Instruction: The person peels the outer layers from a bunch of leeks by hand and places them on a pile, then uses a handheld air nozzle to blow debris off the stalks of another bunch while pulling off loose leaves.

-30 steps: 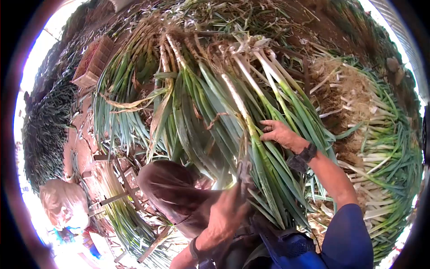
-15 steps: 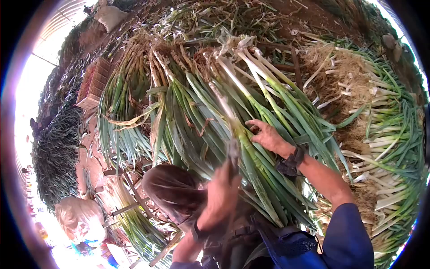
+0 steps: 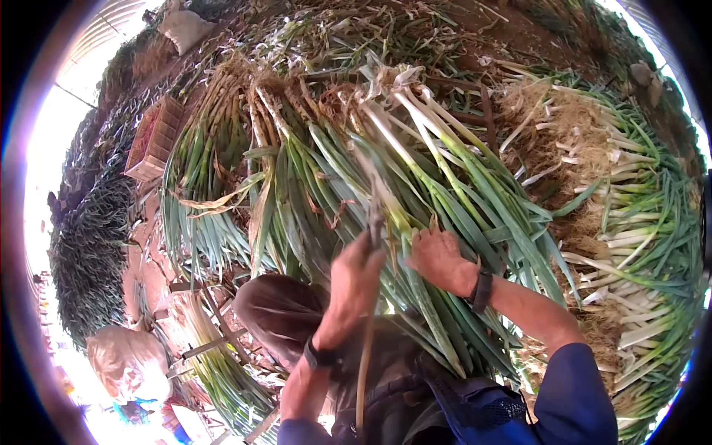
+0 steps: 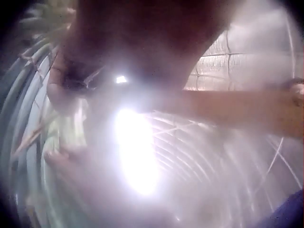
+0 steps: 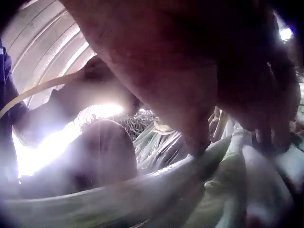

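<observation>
My left hand (image 3: 356, 274) grips a grey spray gun (image 3: 376, 221), blurred in the head view, its tip directed forward at a leek stalk (image 3: 399, 221). A tan hose (image 3: 364, 371) runs from that hand down across my lap. On the right, my right hand (image 3: 442, 259) has its fingers curled over the green part of the same leek, just right of the gun. The right wrist view shows the thumb and fingertips pressed onto broad green leaves (image 5: 137, 190). Glare and haze fill much of the left wrist view, where the hose (image 4: 247, 111) stretches right.
Uncleaned leeks (image 3: 230, 156) with brown roots lie fanned ahead. White-stemmed leeks (image 3: 630, 245) are stacked in a long row at right. A wooden crate (image 3: 154, 141), a sack (image 3: 127, 363) and a leek bundle in a rack (image 3: 222, 363) stand at left. My knee (image 3: 278, 308) is below.
My right hand has slid down the leek toward my body, its fingers curling in more. My left hand and the spray gun have shifted slightly forward and left.
</observation>
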Demonstrator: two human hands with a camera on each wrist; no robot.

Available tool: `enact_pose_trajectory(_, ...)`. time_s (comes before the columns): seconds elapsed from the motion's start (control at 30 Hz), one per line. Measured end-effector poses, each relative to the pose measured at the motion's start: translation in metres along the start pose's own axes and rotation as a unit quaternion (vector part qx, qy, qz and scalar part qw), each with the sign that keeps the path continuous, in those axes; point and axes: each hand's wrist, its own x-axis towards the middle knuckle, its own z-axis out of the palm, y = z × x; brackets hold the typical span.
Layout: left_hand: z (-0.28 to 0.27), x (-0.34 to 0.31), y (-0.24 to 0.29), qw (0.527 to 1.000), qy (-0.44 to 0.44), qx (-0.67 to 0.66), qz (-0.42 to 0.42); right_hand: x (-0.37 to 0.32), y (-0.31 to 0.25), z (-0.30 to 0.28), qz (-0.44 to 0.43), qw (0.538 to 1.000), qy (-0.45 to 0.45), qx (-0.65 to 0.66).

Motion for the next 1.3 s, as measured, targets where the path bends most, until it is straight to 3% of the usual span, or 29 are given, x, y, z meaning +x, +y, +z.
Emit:
enact_pose_trajectory(0.07,0.004,-0.035,-0.012,0.998,0.005,0.045,0.041,-0.004,-0.004,0.005,-0.025,0.999,0.028,-0.016)
enact_pose_trajectory(0.13,-0.001,-0.065,-0.001,0.995,-0.032,0.094,0.026,-0.004,-0.003,0.006,-0.047,0.997,0.061,-0.032)
enact_pose_trajectory(0.27,-0.002,-0.105,0.003,0.995,-0.050,0.090,0.015,0.003,0.012,-0.013,-0.023,0.990,-0.050,0.133)
enact_pose_trajectory(0.3,-0.001,-0.113,0.001,0.997,-0.037,0.072,0.020,-0.004,0.021,-0.013,-0.056,0.975,-0.016,0.214)
enact_pose_trajectory(0.33,-0.003,-0.114,0.004,0.997,-0.036,0.070,0.018,-0.016,0.017,-0.028,-0.056,0.975,-0.018,0.213)
enact_pose_trajectory(0.4,-0.006,-0.114,0.014,0.999,-0.030,0.011,0.006,-0.043,0.010,-0.063,-0.047,0.958,-0.061,0.275)
enact_pose_trajectory(0.47,-0.006,-0.103,0.015,1.000,-0.025,0.017,-0.003,-0.056,0.020,-0.052,-0.073,0.954,-0.054,0.288)
enact_pose_trajectory(0.53,-0.005,-0.079,0.017,1.000,-0.009,0.000,-0.018,-0.064,0.025,-0.037,-0.140,0.951,0.031,0.273)
enact_pose_trajectory(0.6,-0.002,-0.046,0.008,1.000,0.004,0.012,0.018,-0.067,0.032,-0.023,-0.140,0.948,0.033,0.284)
enact_pose_trajectory(0.67,0.000,-0.014,0.012,0.999,-0.003,-0.036,0.021,-0.062,0.048,0.013,-0.200,0.944,0.117,0.236)
enact_pose_trajectory(0.7,0.001,0.002,0.011,0.999,-0.003,-0.035,0.020,-0.064,0.045,0.009,-0.200,0.944,0.117,0.237)
enact_pose_trajectory(0.77,0.005,0.030,0.010,0.999,0.026,0.009,0.044,-0.071,0.033,-0.006,-0.093,0.941,0.020,0.324)
enact_pose_trajectory(0.9,0.001,0.068,0.024,0.999,0.022,0.040,-0.026,-0.070,0.029,-0.011,-0.045,0.957,-0.003,0.288)
enact_pose_trajectory(1.0,0.006,0.053,0.033,0.998,0.046,-0.017,-0.035,-0.065,0.040,-0.010,-0.111,0.932,0.067,0.338)
enact_pose_trajectory(1.03,0.009,0.045,0.027,0.997,0.064,0.010,0.041,-0.063,0.042,-0.027,-0.086,0.896,0.082,0.428)
enact_pose_trajectory(1.07,0.015,0.037,0.017,0.997,0.064,0.012,0.040,-0.062,0.046,-0.047,-0.061,0.851,0.096,0.513)
enact_pose_trajectory(1.13,0.027,0.023,-0.003,0.983,0.041,0.046,0.173,-0.058,0.057,-0.094,-0.093,0.880,0.216,0.413)
enact_pose_trajectory(1.17,0.028,0.017,-0.006,0.983,0.044,0.045,0.173,-0.056,0.065,-0.115,-0.103,0.872,0.246,0.410)
enact_pose_trajectory(1.23,0.027,0.009,-0.011,0.952,-0.017,0.145,0.268,-0.053,0.077,-0.153,-0.107,0.855,0.300,0.409)
enact_pose_trajectory(1.27,0.023,0.010,-0.010,0.953,-0.015,0.144,0.267,-0.054,0.081,-0.168,-0.100,0.845,0.327,0.412)
enact_pose_trajectory(1.3,0.016,0.013,-0.007,0.968,0.010,0.156,0.198,-0.057,0.082,-0.180,-0.065,0.853,0.338,0.391)
